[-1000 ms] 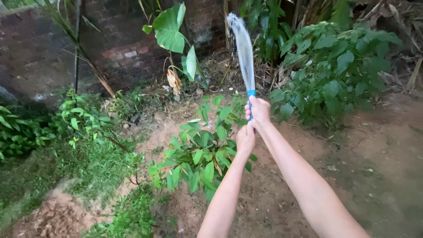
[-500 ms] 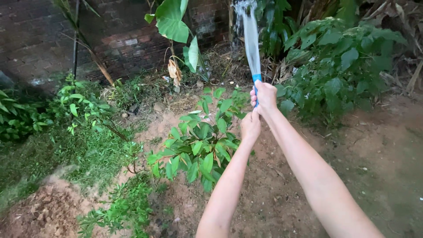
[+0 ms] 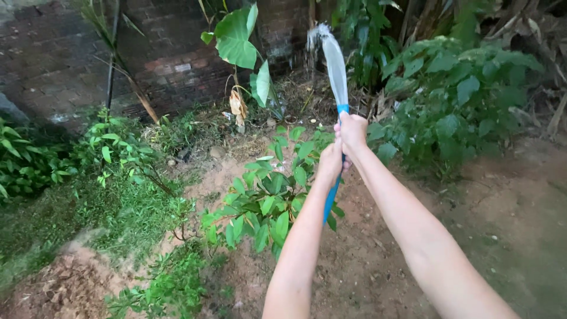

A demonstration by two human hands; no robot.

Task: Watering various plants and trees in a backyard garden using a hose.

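A blue hose runs up between my two arms, and a fan of water shoots from its end toward the far plants. My right hand is closed around the hose near its nozzle. Just below it, my left hand also grips the hose. Both arms reach out over a small leafy shrub growing in bare soil.
A dark brick wall stands at the back left, with a large-leaved plant before it. A dense green bush fills the right. Grass and low weeds cover the left; reddish bare soil lies on the right.
The hose and both hands have swung slightly to the right and upward in view, and the water stream now points higher at the back plants.
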